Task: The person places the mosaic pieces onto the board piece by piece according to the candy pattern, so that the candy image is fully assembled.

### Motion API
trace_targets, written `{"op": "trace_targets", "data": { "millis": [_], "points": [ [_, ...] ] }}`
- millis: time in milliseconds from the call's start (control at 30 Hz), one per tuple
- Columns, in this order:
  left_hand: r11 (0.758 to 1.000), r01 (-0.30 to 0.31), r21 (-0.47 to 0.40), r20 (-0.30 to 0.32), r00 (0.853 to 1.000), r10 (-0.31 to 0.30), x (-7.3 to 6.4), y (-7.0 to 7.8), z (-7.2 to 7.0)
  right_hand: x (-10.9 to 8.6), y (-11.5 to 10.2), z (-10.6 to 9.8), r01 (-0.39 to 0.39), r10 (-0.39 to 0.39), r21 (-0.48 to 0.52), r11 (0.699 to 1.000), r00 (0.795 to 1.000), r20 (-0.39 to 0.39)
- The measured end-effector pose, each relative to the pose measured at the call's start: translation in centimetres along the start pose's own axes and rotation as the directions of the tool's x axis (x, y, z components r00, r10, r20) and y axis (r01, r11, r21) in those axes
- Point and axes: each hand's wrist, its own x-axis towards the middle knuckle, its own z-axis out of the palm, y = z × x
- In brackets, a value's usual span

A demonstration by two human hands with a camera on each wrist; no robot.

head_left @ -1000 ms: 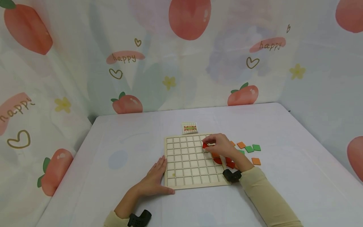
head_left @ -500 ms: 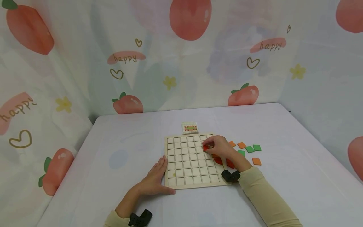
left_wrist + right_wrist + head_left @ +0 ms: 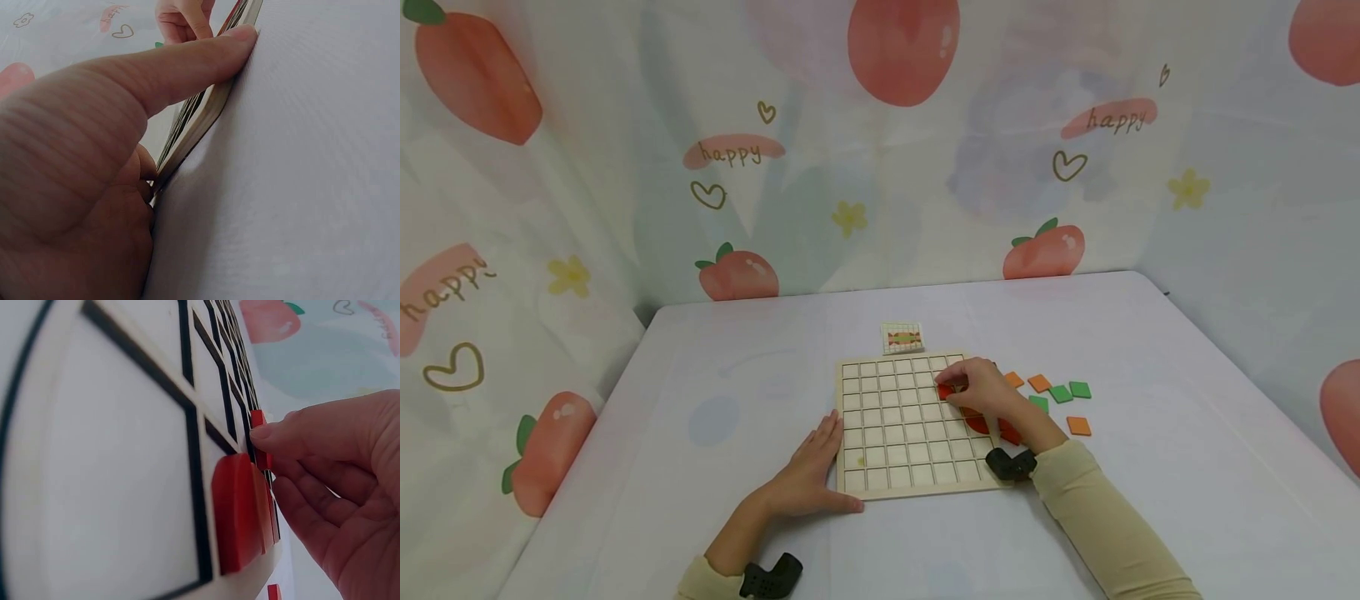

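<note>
A pale wooden grid board [image 3: 895,433] lies on the table. My left hand [image 3: 811,471] rests against its left side with fingers extended, and the thumb lies at the near left corner. Over the board's right part, my right hand [image 3: 987,390] pinches a small red tile [image 3: 945,391] between thumb and fingers. In the right wrist view this red tile [image 3: 263,460] is right at the grid surface. Nearer that camera, a red tile with a rounded side [image 3: 234,512] sits in a cell, with an orange tile [image 3: 259,506] just beyond it. The right hand hides some cells.
Loose orange tiles [image 3: 1039,383] and green tiles [image 3: 1080,389] lie to the right of the board. Red tiles [image 3: 1011,432] are partly hidden under the right wrist. Behind the board's far edge is a small card [image 3: 902,338] with a coloured grid pattern.
My right hand has moved slightly nearer with the red tile, which was tilted and now lies flatter in the grid. The left hand has stayed in place.
</note>
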Motion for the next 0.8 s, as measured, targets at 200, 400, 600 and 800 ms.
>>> {"op": "trace_targets", "data": {
  "millis": [200, 400, 600, 800],
  "points": [
    [1.0, 0.008, 0.007, 0.003, 1.0, -0.008, 0.04, 0.0, -0.01, 0.05, 0.24, -0.06, 0.001, -0.001, 0.001, 1.0, 1.0, 0.02],
    [1.0, 0.004, 0.002, 0.003, 1.0, -0.005, -0.03, 0.03, -0.06, 0.19, 0.19, -0.02, -0.02, 0.02, 0.002, 1.0, 1.0, 0.022],
    [1.0, 0.004, 0.007, 0.002, 1.0, -0.004, -0.02, 0.0, -0.08, 0.23, -0.11, 0.06, -0.027, 0.027, -0.014, 1.0, 0.999, 0.018],
    [1.0, -0.007, 0.008, -0.002, 1.0, 0.007, -0.01, -0.05, -0.06, 0.21, -0.26, 0.16, -0.036, 0.036, -0.025, 0.999, 0.999, 0.01]
  ]
}}
